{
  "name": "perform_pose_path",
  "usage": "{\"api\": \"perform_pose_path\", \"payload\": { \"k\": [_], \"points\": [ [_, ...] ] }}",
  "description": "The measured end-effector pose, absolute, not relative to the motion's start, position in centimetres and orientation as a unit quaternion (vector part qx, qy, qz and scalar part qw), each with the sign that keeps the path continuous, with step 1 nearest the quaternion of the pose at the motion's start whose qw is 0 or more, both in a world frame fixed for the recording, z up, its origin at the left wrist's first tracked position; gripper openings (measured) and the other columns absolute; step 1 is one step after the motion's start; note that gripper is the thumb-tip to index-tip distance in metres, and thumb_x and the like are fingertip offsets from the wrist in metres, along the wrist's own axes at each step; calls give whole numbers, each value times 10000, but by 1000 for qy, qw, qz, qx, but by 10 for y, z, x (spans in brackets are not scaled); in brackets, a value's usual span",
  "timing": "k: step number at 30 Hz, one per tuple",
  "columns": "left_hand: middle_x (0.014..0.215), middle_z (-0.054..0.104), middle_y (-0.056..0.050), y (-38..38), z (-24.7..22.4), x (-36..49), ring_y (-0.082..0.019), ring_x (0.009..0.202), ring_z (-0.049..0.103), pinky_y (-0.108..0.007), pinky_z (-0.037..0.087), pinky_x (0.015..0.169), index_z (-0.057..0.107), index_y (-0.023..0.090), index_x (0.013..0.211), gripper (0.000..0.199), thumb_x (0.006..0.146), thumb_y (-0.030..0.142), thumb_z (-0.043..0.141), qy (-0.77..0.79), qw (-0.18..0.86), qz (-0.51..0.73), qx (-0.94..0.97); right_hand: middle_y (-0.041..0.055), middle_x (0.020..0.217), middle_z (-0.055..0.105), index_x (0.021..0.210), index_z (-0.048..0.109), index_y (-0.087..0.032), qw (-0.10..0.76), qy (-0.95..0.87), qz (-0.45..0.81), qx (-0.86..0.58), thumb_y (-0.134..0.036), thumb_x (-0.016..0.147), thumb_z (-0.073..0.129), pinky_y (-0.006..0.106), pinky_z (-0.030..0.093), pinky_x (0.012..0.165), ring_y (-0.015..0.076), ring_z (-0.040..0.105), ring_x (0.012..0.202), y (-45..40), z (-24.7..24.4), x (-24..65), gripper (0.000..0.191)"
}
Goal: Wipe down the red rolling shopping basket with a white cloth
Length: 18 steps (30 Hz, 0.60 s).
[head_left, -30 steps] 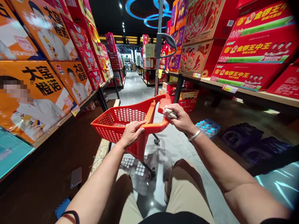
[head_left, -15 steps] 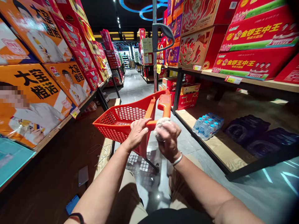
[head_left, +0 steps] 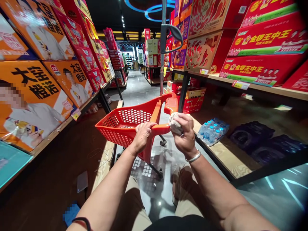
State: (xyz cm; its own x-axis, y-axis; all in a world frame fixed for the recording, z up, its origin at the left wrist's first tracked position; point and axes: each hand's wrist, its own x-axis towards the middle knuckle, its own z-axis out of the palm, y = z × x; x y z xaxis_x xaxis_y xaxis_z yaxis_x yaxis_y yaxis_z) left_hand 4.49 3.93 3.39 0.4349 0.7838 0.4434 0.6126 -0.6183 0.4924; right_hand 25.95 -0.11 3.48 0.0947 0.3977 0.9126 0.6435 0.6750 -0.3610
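An orange plastic shopping cart (head_left: 122, 134) with a perforated basket stands in front of me. My left hand (head_left: 143, 136) is closed over the left part of its handlebar. In my right hand (head_left: 185, 133) is a crumpled whitish cloth (head_left: 176, 123), pressed against the right bend of the orange handle (head_left: 171, 106). A bracelet circles my right wrist. The fingers of my right hand wrap round the cloth and partly hide it. Behind the handle rises a metal pole (head_left: 163, 70) with a dark grey loop grip (head_left: 171, 39).
Orange cartons (head_left: 31, 99) and red boxes line the left shelf. On the right shelf are stacked red cartons (head_left: 255, 69), with shrink-wrapped water bottles (head_left: 211, 131) on the lower board. A phone-like slab (head_left: 82, 181) lies low on the left. A tiled aisle (head_left: 137, 83) runs ahead.
My right hand and the cloth have moved right and slightly up along the handle's bend. My left hand stays on the handlebar. The view has shifted slightly.
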Motion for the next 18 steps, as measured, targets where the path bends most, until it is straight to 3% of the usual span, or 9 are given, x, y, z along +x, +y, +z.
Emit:
{"api": "perform_pose_path", "payload": {
  "k": [5,10,18],
  "points": [
    [1198,658,-45,43,30,45,-242,1100,522,-437,318,1052,623,271,1247,680,1030,579,57,419,124,344,831,82,1280,630,1256,615,-305,566,-707,-101,-412,-194,855,615,500,438,1080,290,584,1218,19,51,273,417],
    [1163,660,-37,47,30,43,-234,1063,523,-435,322,1049,648,283,1232,632,1047,525,94,416,134,347,830,94,1231,652,1186,646,-246,560,-678,-62,-472,-201,813,623,470,431,1043,289,590,1190,63,65,290,376],
    [1037,686,-72,57,31,17,-254,1033,564,-431,389,1017,675,224,958,638,1027,596,162,426,163,419,785,74,1278,639,1278,612,-293,579,-712,-100,-384,-176,901,589,460,437,1056,253,581,1202,16,48,249,396]
  ]
}}
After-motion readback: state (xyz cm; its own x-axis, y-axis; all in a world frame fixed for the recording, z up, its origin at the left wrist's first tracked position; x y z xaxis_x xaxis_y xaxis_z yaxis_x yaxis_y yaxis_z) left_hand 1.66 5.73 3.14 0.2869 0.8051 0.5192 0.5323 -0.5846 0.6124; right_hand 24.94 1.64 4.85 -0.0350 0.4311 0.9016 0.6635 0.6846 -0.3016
